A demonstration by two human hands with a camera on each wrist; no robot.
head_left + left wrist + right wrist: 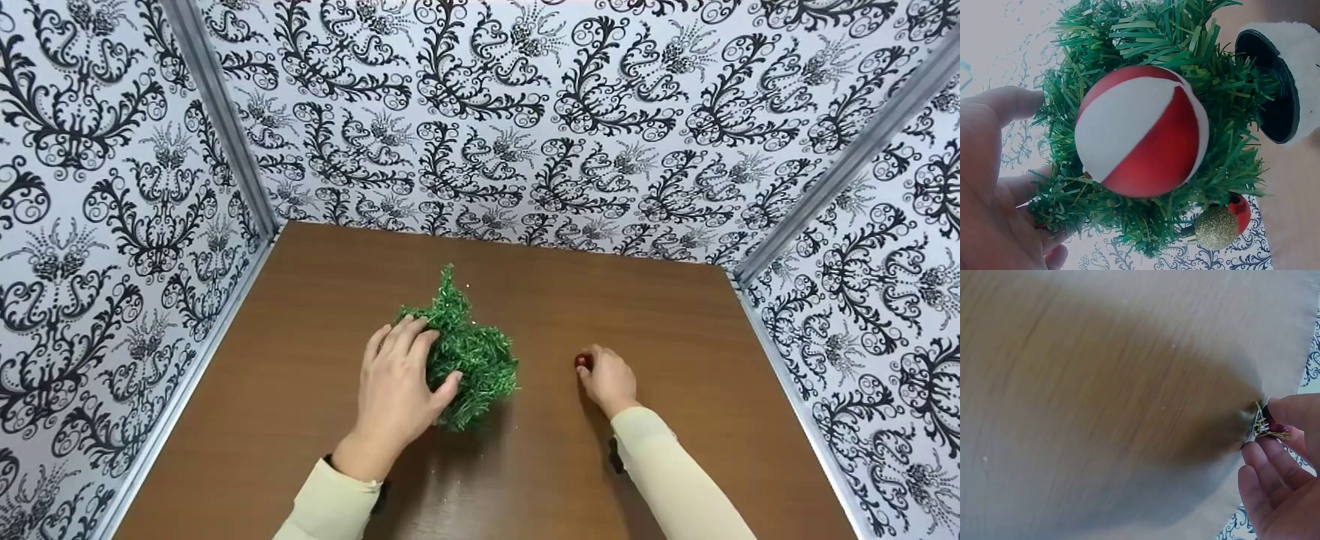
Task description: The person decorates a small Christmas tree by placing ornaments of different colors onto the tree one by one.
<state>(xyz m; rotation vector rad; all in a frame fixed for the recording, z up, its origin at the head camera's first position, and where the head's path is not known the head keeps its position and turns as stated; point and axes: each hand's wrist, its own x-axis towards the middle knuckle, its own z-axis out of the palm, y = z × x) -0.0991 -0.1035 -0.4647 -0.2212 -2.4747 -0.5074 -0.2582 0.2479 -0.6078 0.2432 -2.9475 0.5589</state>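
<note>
My left hand (397, 390) holds the left side of a small green artificial Christmas tree (480, 360), thumb and fingers spread around its tinsel-like branches. In the left wrist view, a large red-and-white bauble (1140, 132) hangs on the tree, with a gold glitter bauble (1216, 229) and a smaller red bauble (1243, 212) lower down. The tree's base has a black cup (1266, 84) with white fluffy covering (1309, 73). Off to the right, my right hand (611, 381) pinches a shiny red bauble (583, 361) at the tabletop. Its gold cap and string (1264, 427) show in the right wrist view.
Both arms reach over a brown wooden table (337, 277). White walls with black scroll patterns (487, 112) enclose it at the back and sides, joined by grey metal posts (225, 112). Tiny bright specks lie on the tabletop near the tree.
</note>
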